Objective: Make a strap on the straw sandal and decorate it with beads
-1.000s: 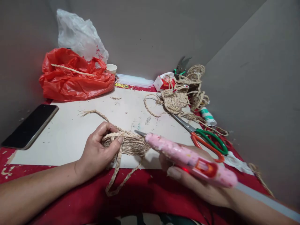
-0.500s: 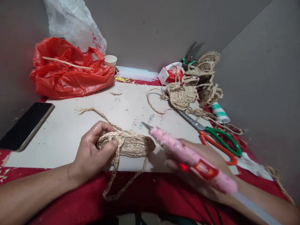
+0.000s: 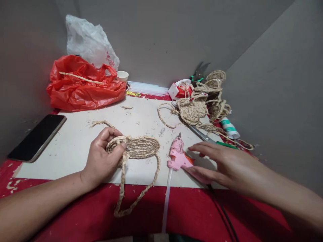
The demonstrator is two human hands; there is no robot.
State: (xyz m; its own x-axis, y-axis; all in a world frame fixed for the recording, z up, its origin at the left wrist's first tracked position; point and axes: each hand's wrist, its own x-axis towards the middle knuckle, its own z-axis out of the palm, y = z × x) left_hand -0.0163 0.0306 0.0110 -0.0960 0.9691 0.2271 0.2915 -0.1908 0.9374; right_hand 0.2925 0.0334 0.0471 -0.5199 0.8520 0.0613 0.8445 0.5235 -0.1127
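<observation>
Between the thumb and fingers of my left hand (image 3: 101, 158) is a coiled, braided straw piece (image 3: 142, 147), oval and tilted so its ridged rows face me. One loose braid hangs from it in a loop past the board's front edge, and a frayed end (image 3: 99, 123) sticks out behind my hand. A pink glue gun (image 3: 177, 154) lies on the white board, nozzle pointing away, with a long clear glue stick (image 3: 167, 201) out of its back. My right hand (image 3: 214, 161) is beside it, fingers stretched apart near its handle, not gripping it.
Scissors (image 3: 202, 133) lie at the right, partly behind my right hand, by a pile of braided straw pieces (image 3: 193, 109). A phone (image 3: 37, 137) lies at the left. Behind are a red plastic bag (image 3: 85, 92), a paper cup (image 3: 122, 76) and clear glue sticks (image 3: 147, 88).
The glue gun has gone from my right hand onto the board, and that hand's fingers have opened. My left hand still holds the coiled braid, now tilted more towards me.
</observation>
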